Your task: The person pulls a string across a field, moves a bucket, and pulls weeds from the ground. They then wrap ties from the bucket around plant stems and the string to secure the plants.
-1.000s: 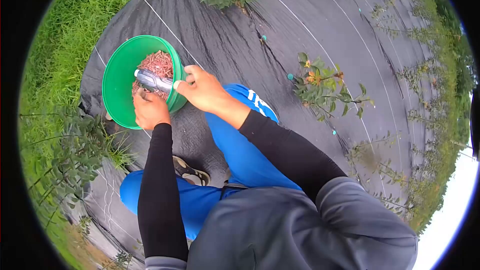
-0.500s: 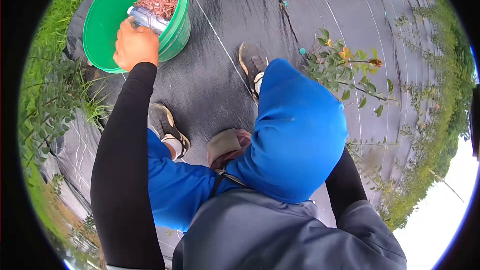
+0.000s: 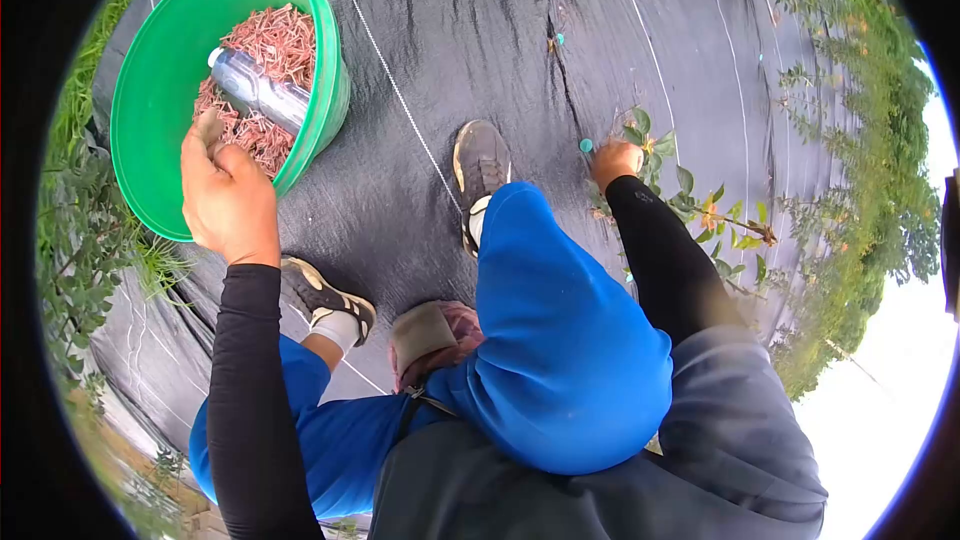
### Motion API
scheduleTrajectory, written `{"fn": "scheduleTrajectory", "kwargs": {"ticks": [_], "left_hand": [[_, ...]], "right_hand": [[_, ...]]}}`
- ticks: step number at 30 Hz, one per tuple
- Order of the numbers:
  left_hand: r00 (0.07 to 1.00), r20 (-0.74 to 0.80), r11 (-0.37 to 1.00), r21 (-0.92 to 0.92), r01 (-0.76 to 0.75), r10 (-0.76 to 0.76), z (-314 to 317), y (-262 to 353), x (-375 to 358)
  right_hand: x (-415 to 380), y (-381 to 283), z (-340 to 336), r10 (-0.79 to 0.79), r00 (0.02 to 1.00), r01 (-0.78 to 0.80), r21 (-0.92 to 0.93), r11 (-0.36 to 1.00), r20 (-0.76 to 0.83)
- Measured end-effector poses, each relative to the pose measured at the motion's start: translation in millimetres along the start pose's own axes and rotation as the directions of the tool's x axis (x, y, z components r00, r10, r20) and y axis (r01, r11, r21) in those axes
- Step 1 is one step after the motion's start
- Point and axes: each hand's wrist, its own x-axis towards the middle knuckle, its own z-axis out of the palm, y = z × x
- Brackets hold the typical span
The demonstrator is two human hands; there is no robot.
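A green bucket (image 3: 150, 130) at the upper left holds a heap of short, thin reddish-pink pieces (image 3: 285, 45), whose exact kind I cannot make out. Across them lies a clear plastic bottle (image 3: 255, 88) with a white cap. My left hand (image 3: 232, 202) is inside the near side of the bucket, below the bottle. Its fingers are curled at the pieces; anything between the fingertips is hidden. Down at the ground on the right, my right hand (image 3: 617, 162) is closed beside the base of a leafy plant (image 3: 685, 202). What its fingers grip does not show.
Black ground cover (image 3: 400, 0) with white lines runs under my shoes (image 3: 483, 160). A teal disc (image 3: 586, 145) lies by my right hand. Behind my feet is a pinkish bag-like item (image 3: 435, 335). Leafy plants (image 3: 80, 240) and grass border the left; more rows stand right.
My right hand has come out from behind my knee and reached the plant. My left hand has moved from beside the bottle to the pieces below it. The view has shifted.
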Motion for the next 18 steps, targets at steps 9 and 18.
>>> {"fn": "scheduleTrajectory", "kwargs": {"ticks": [9, 18], "left_hand": [[1.000, 0.014, 0.999, 0.034, 0.010, -0.010, -0.7, -2.7, 0.4], [1.000, 0.008, 0.994, 0.110, 0.027, -0.028, -5.1, 0.8, 1.0]], "right_hand": [[16.5, 3.8, 26.9, 0.039, 0.999, -0.037, 0.078, 0.996, -0.026], [18.7, 15.3, 22.1, 0.069, 0.998, -0.062, 0.275, 0.960, -0.015]]}}
